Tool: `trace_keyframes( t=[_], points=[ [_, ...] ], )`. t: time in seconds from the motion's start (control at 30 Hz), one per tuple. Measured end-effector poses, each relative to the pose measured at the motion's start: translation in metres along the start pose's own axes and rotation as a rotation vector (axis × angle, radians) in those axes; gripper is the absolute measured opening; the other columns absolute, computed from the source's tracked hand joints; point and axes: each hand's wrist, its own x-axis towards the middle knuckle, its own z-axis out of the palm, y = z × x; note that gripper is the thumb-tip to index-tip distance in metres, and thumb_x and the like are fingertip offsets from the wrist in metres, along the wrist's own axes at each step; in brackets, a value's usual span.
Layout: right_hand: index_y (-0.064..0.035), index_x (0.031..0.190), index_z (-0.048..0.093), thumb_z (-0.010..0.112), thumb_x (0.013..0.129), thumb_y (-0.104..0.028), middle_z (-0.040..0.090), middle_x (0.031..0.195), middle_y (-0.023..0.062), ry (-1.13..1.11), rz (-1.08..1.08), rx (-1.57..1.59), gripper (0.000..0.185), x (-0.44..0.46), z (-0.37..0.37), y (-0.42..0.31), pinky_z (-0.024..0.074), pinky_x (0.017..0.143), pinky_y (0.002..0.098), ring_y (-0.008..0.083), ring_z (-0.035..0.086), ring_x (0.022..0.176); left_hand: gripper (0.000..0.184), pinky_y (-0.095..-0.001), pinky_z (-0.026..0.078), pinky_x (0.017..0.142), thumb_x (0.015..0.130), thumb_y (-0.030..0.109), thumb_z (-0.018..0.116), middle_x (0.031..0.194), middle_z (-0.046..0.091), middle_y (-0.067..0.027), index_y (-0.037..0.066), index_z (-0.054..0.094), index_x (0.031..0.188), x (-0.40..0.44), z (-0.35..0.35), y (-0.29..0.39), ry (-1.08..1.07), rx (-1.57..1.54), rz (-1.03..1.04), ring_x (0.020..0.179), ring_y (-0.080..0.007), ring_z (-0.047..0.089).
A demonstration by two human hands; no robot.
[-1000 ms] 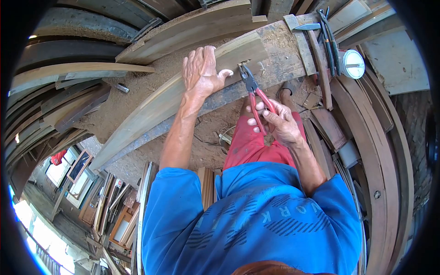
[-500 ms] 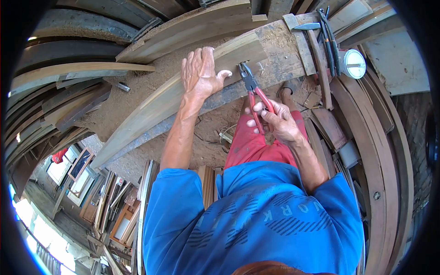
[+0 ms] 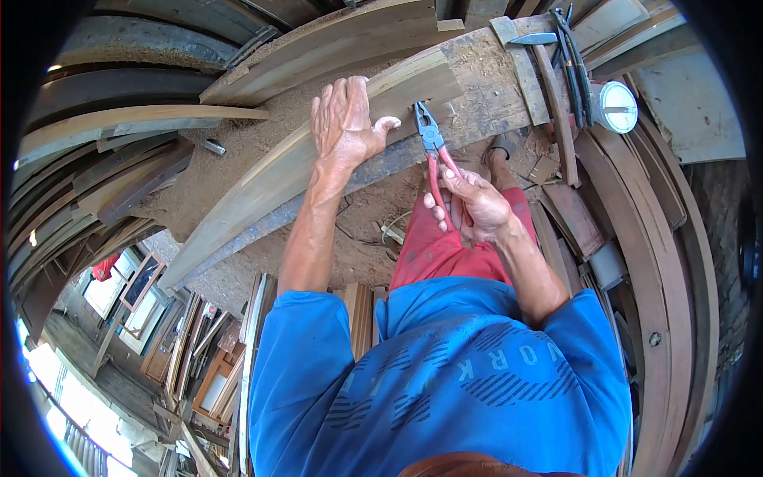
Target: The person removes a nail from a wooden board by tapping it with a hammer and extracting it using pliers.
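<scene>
The work in front of you looks part-way through, as far as this view lets anyone judge. The curved board (image 3: 266, 187) lies along the tabletop (image 3: 489, 89), already shaped to a long bend, with its squared end near the hammer (image 3: 534, 38). Close to that end, its face shows a small dark opening, and the nose of your pliers (image 3: 430, 140) is right at it. Whether the tips touch the wood or grip anything there, you cannot tell from here, so what is done at that spot is uncertain. The opening is unfilled as far as it shows, which suggests the work there isn't finished; how much is left can't be read.

Your right hand (image 3: 475, 203) is closed around the red handles, which are spread somewhat apart. Your left hand (image 3: 342, 127) lies palm down over the board, fingers together across its far edge and thumb stretched out toward the pliers. The hammer and the dark pincers (image 3: 574, 75) lie beyond the board's end, out of your hands.
</scene>
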Motion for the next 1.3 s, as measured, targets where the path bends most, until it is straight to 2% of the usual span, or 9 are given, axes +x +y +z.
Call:
trace_keyframes(
  t=[0.23,0.37,0.47,0.5,0.6,0.7,0.8,1.2,1.3],
  points=[
    [-0.0057,0.109,0.062,0.051,0.115,-0.044,0.052,0.073,-0.0025,0.066,0.159,-0.178,0.040,-0.003,-0.001,-0.012,0.0427,0.050,0.0275,0.0091,0.047,0.057,0.078,-0.0498,0.048,0.095,0.068,0.040,0.097,0.117,0.069,-0.0158,0.006,0.061,0.128,-0.002,0.003,0.003,0.000,0.008,-0.016,0.113,-0.0372,0.064],
    [-0.0049,0.110,0.059,0.052,0.115,-0.039,0.053,0.074,-0.0030,0.078,0.189,-0.174,0.036,-0.020,-0.021,0.007,0.0430,0.052,0.0274,0.0091,0.048,0.057,0.078,-0.0493,0.047,0.097,0.069,0.042,0.096,0.119,0.067,-0.0138,0.007,0.060,0.128,0.000,-0.001,0.002,-0.041,0.018,-0.041,0.116,-0.0350,0.062],
    [-0.0044,0.113,0.057,0.052,0.115,-0.029,0.063,0.081,0.0005,0.207,-0.146,-0.823,0.025,-0.036,-0.010,0.002,0.0470,0.056,0.0272,0.0100,0.053,0.059,0.078,-0.0492,0.046,0.097,0.069,0.042,0.096,0.121,0.066,-0.0132,0.008,0.059,0.129,0.003,0.001,0.000,-0.058,0.011,-0.038,0.118,-0.0341,0.061],
    [-0.0034,0.121,0.055,0.052,0.112,-0.015,0.071,0.088,0.0044,0.213,-0.327,-1.003,0.015,-0.038,-0.010,-0.001,0.0520,0.064,0.0283,0.0111,0.065,0.070,0.078,-0.0493,0.046,0.097,0.069,0.041,0.096,0.121,0.066,-0.0135,0.007,0.060,0.129,0.005,0.001,0.000,-0.058,0.009,-0.031,0.118,-0.0343,0.061],
    [-0.0035,0.129,0.054,0.051,0.109,-0.006,0.074,0.103,0.0101,0.312,-0.317,-1.001,0.021,-0.033,-0.004,-0.002,0.0562,0.070,0.0311,0.0134,0.071,0.082,0.078,-0.0494,0.046,0.098,0.069,0.040,0.097,0.122,0.067,-0.0142,0.007,0.060,0.129,0.004,0.001,0.001,-0.055,0.015,-0.029,0.119,-0.0347,0.062],
    [-0.0026,0.134,0.053,0.050,0.107,-0.001,0.071,0.121,0.0161,0.071,-0.298,-0.542,0.027,-0.025,-0.013,0.003,0.0617,0.077,0.0349,0.0198,0.076,0.096,0.078,-0.0494,0.046,0.099,0.068,0.040,0.097,0.122,0.067,-0.0144,0.007,0.060,0.129,0.003,0.000,0.002,-0.053,0.022,-0.032,0.119,-0.0349,0.061],
    [-0.0029,0.133,0.053,0.049,0.106,0.000,0.067,0.132,0.0194,0.086,-0.203,-0.367,0.028,-0.023,0.002,-0.001,0.0658,0.082,0.0386,0.0244,0.078,0.102,0.078,-0.0494,0.046,0.099,0.068,0.041,0.097,0.122,0.067,-0.0145,0.007,0.060,0.129,0.002,0.003,0.001,-0.046,0.041,-0.032,0.120,-0.0349,0.061],
    [-0.0059,0.129,0.053,0.055,0.111,-0.014,0.069,0.131,0.0240,0.022,-0.203,-0.112,0.020,-0.012,0.011,0.011,0.0694,0.082,0.0434,0.0293,0.078,0.106,0.077,-0.0490,0.046,0.098,0.069,0.040,0.096,0.121,0.066,-0.0144,0.006,0.060,0.128,-0.002,0.002,0.002,-0.025,0.013,-0.016,0.117,-0.0338,0.061],
    [-0.0091,0.128,0.054,0.053,0.114,-0.020,0.073,0.117,0.0202,0.094,-0.117,-0.078,0.018,-0.013,0.019,0.006,0.0683,0.074,0.0388,0.0238,0.078,0.092,0.077,-0.0489,0.046,0.096,0.069,0.039,0.096,0.120,0.066,-0.0144,0.006,0.060,0.128,-0.002,0.003,0.001,-0.010,0.014,-0.007,0.116,-0.0338,0.061]
  ],
)
